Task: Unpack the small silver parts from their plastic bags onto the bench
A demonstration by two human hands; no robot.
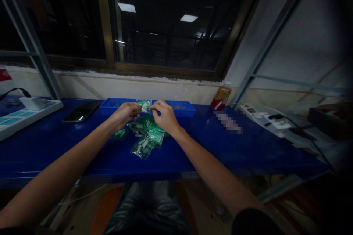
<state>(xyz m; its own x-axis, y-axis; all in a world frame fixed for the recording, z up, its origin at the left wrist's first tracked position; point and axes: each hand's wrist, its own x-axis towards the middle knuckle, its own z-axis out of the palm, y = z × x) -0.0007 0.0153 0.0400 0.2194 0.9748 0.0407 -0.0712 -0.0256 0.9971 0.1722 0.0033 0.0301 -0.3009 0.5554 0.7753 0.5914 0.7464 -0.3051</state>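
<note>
A small clear greenish plastic bag (145,105) is held up between my two hands, above the pile and in front of the blue bins. My left hand (125,114) pinches its left edge, with the lower fingers loosely curled. On the other side, my right hand (164,116) grips the bag's right edge between thumb and fingers. What lies inside the bag is too small to make out. Below my hands, a heap of similar green-tinted bags (150,132) rests on the blue table; some contain small white pieces.
Blue plastic bins (180,108) stand in a row behind my hands. To the left are a phone (82,112) and a power strip (30,115) with a plugged-in charger. A drink bottle (221,96) and another power strip (264,119) with cables are on the right of the table (110,158).
</note>
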